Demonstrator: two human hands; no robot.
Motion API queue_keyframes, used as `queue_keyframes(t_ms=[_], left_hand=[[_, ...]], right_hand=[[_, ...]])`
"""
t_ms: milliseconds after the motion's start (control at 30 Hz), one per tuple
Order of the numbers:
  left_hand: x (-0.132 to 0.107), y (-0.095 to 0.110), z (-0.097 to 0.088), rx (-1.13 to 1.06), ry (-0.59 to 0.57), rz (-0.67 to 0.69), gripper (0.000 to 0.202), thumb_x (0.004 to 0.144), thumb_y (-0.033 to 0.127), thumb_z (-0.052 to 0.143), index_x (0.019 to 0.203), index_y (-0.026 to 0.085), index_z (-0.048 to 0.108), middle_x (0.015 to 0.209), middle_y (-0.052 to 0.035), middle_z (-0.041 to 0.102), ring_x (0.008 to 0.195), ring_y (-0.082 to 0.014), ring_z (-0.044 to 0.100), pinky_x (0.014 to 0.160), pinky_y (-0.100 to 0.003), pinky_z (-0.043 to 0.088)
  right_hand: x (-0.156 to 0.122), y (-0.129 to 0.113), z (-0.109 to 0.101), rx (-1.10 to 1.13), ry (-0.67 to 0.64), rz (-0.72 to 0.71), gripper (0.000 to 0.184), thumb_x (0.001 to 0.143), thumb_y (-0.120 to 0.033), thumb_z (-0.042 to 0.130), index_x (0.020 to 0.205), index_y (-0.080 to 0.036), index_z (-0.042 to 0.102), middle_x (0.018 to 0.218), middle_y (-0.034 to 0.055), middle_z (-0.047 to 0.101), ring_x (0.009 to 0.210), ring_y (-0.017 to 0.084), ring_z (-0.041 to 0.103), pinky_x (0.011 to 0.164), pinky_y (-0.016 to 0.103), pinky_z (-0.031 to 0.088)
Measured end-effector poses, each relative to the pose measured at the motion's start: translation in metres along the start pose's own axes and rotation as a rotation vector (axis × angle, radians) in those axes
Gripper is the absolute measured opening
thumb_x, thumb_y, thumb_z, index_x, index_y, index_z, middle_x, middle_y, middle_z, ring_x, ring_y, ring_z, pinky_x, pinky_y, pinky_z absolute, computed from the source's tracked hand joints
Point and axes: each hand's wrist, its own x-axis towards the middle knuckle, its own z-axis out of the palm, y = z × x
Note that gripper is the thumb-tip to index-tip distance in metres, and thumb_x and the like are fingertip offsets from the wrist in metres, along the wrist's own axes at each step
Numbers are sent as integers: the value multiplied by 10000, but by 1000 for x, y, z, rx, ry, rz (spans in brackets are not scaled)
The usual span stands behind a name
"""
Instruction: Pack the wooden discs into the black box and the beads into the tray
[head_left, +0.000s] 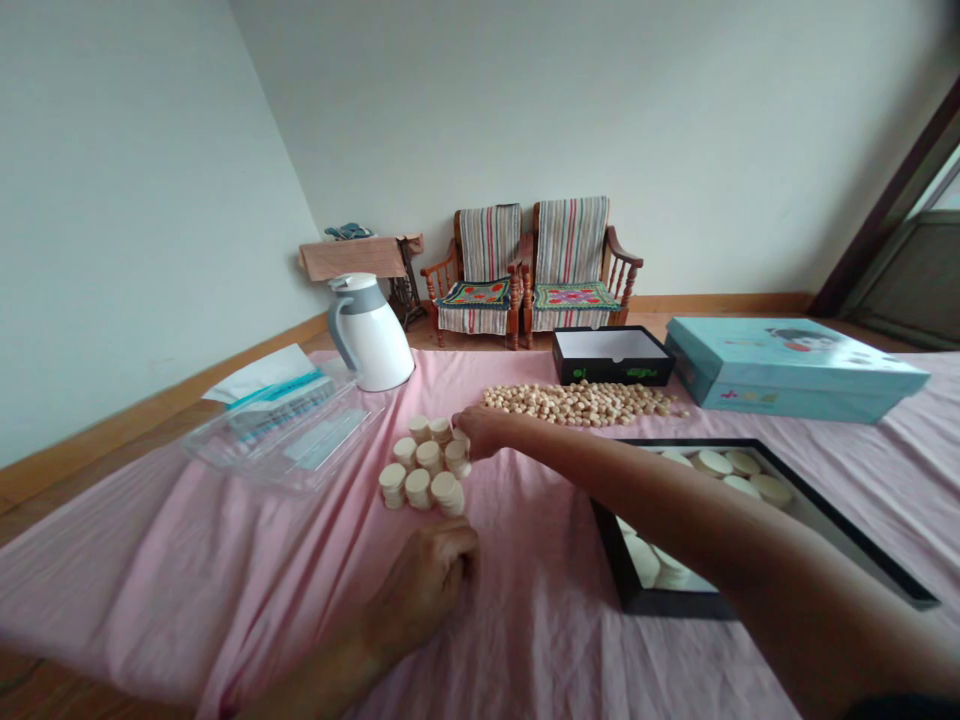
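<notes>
Several short stacks of pale round discs stand in rows on the pink cloth, in front of me. My right hand reaches across to the back right of these stacks. Its fingers are bent around a stack there and partly hide it. My left hand rests on the cloth just in front of the nearest row, fingers curled into a loose fist. What it may hold is hidden. Under my right forearm, a black-rimmed tray has larger pale discs in it.
Behind my right hand lies a long pile of small tan pieces. Farther back are a black box and a light-blue box. A white jug and clear plastic packaging occupy the left. Two wooden chairs stand beyond.
</notes>
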Motion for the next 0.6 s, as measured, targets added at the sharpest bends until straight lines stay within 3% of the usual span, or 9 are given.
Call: queue_keyframes(t_ms=[167,333,467,600], left_hand=[[19,25,-3,-122,-37,-66,289,715,34,400,843,163,625,839,-39,654,772,-147,583,702,-250,429],[44,36,17,-283,-83,-153,236,832,199,464,1007,143,612,648,2,577,548,-105,515,505,-205,365],[63,45,36,-497,-118,-218,391,889,394,450,1165,130,539,613,16,541,429,-86,469,409,-189,346],[85,55,50,-593,-142,-254,611,879,546,429,1323,127,403,578,24,546,349,-93,476,339,-181,331]], right_hand=[[10,0,5,-21,-21,-9,376,718,-231,636,1051,-57,644,1071,188,673,981,263,638,815,308,480],[1,5,3,-36,-18,20,398,703,-227,645,1059,-50,645,1074,177,676,963,249,638,786,279,481],[-25,22,-12,-32,-2,59,382,713,-256,624,1036,-56,651,1041,163,685,917,238,640,741,266,474],[-72,39,-32,-27,15,94,360,706,-265,603,991,-51,655,988,166,685,865,233,634,690,266,456]])
